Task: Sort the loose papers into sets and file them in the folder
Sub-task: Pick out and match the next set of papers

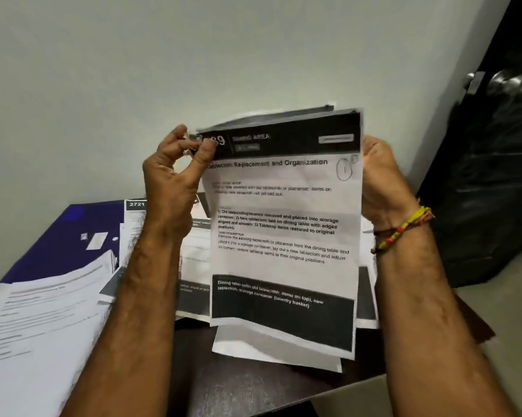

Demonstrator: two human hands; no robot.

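I hold a small set of printed papers [283, 236] upright in front of me, above the table. Its front sheet has black bands at top and bottom and a heading about tablecloth replacement. My left hand [175, 176] pinches the set's top left corner, where something small and dark sits between thumb and fingers; I cannot tell what it is. My right hand [380, 179] grips the right edge from behind. A dark blue folder [70, 236] lies flat at the back left of the table. Loose printed sheets [42, 311] are heaped over its near part.
More printed sheets [193, 266] lie on the dark table [247, 383] behind the held set. A pale wall rises behind the table. At right stands a black door with a metal knob [506, 82]. A beaded bracelet circles my right wrist.
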